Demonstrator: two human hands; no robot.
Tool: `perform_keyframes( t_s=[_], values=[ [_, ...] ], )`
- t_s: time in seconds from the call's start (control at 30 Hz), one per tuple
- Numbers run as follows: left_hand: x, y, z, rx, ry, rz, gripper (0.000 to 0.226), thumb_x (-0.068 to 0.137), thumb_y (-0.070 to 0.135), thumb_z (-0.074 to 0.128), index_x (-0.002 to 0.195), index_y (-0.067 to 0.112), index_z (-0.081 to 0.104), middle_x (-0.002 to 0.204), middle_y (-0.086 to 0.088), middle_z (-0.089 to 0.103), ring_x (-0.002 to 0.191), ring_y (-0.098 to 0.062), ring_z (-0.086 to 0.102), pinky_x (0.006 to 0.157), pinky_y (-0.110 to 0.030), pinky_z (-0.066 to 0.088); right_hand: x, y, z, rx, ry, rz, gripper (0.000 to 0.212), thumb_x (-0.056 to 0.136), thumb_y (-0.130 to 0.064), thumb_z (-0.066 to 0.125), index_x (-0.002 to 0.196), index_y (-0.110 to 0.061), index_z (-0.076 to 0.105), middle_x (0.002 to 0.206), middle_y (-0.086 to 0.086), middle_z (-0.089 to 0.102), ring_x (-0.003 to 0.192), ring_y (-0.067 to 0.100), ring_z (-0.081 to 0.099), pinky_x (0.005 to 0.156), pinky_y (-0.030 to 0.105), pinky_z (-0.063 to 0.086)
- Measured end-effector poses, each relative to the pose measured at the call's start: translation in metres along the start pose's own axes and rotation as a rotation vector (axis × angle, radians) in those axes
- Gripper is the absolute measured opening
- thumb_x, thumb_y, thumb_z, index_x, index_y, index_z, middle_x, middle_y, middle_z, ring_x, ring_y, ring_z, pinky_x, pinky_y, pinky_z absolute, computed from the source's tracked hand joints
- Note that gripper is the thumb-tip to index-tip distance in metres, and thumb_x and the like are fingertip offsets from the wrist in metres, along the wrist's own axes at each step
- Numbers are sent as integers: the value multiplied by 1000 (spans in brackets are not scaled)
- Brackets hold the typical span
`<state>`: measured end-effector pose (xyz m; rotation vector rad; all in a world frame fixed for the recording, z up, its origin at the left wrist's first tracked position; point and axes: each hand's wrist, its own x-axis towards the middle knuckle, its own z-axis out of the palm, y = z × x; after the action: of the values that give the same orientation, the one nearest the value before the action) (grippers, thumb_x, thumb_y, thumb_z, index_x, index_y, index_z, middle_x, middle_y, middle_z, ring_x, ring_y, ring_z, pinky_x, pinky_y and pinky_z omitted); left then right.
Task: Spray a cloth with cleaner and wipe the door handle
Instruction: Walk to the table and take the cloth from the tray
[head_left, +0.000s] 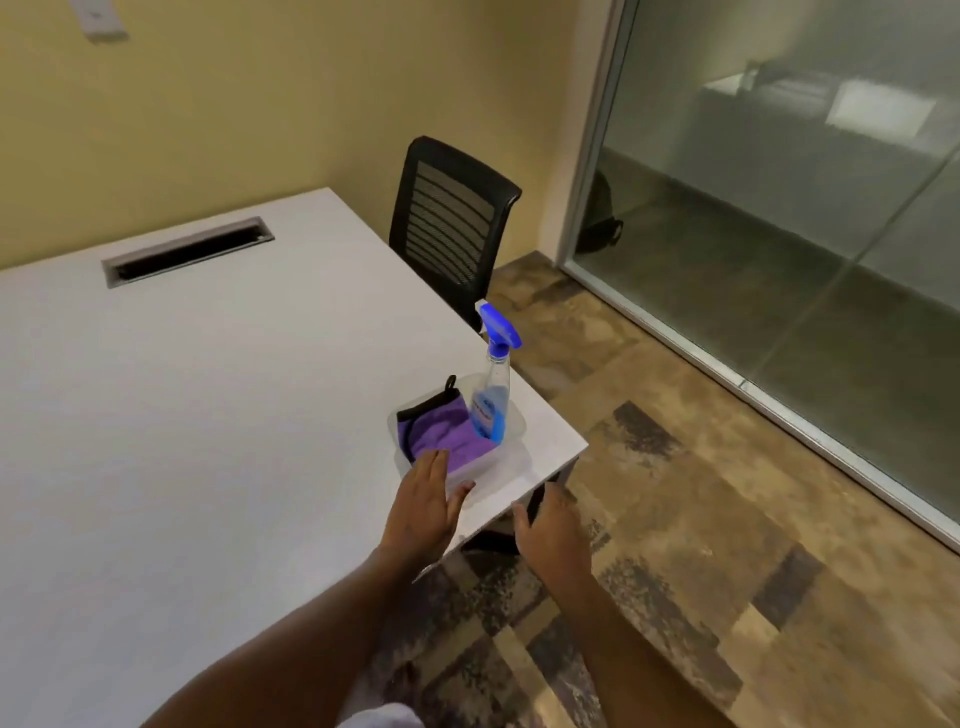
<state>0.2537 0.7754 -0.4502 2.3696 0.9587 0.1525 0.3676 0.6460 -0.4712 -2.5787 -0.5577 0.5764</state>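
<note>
A clear plastic tub (511, 451) sits at the near right corner of the white table (208, 389). Inside it lies a purple cloth with black trim (447, 428), and a clear spray bottle with blue liquid and a blue trigger head (493, 384) stands upright at the tub's right side. My left hand (423, 506) is open, fingers flat and together, with its fingertips at the tub's near rim over the cloth's edge. My right hand (553, 527) is open below the table's corner, off the table, holding nothing. No door handle is in view.
A black mesh office chair (449, 223) stands at the table's far right side. A cable slot (187, 249) is set into the tabletop. A frosted glass wall with a metal frame (779, 234) runs along the right. Patterned carpet (701, 519) covers the floor.
</note>
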Motion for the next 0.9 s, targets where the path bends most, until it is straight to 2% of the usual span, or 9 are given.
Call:
perform_keyframes(
  t_s=[0.07,0.13,0.2,0.3,0.4,0.57,0.67,0.73,0.9],
  values=[
    [6,-3,-5,-41,38,-23,63,95,51,37,141,8,38,144,-10,44,134,-27,40,108,-28,33,7,-12,-1,-8,-6,-13,63,94,-49,50,142,-11,38,139,9,55,125,27,54,100,40,48],
    [12,-5,-11,-81,73,-33,51,96,43,43,133,7,45,133,-10,52,123,-25,48,95,-19,31,13,-24,0,8,-10,-24,59,94,-48,51,139,-12,41,136,9,57,122,26,56,97,39,50],
    [18,-7,-14,-112,86,-38,44,98,35,47,132,7,46,132,-11,52,121,-24,49,91,-17,28,19,-34,0,7,-6,-34,57,93,-49,52,137,-14,43,134,8,59,120,25,58,96,37,52],
    [29,-15,-17,-128,75,-38,44,98,33,47,132,5,47,132,-13,53,121,-26,49,92,-18,30,33,-47,-3,-26,3,-66,51,94,-47,52,131,-12,49,127,9,64,114,25,61,92,37,53],
    [43,-24,-18,-135,90,-52,40,98,32,48,127,5,51,126,-13,56,114,-25,52,93,-26,37,48,-61,-3,-47,9,-61,49,94,-47,52,128,-11,54,124,8,65,112,23,61,88,34,51],
    [63,-45,-20,-230,126,-146,32,96,26,51,124,12,52,117,-9,56,108,-25,54,89,-30,44,69,-83,5,-34,-23,22,47,96,-46,50,123,-8,56,118,12,60,107,22,58,78,27,46],
    [71,-52,-24,-328,131,-230,34,97,23,52,127,10,50,118,-11,52,107,-23,54,85,-25,41,81,-92,15,-83,-32,73,47,95,-47,50,122,-8,55,119,14,56,109,25,55,82,30,48],
    [77,-57,-23,-381,121,-269,33,97,23,52,127,10,51,116,-10,56,100,-20,55,79,-24,42,90,-98,23,-125,-44,120,49,94,-48,51,123,-8,54,122,14,54,112,27,53,86,33,48],
    [86,-68,-18,-422,98,-270,31,96,20,53,126,11,52,107,-6,61,88,-15,55,66,-13,39,106,-109,41,-199,-89,260,55,90,-51,54,127,-10,53,130,15,49,116,28,49,92,34,47]
  ],
)
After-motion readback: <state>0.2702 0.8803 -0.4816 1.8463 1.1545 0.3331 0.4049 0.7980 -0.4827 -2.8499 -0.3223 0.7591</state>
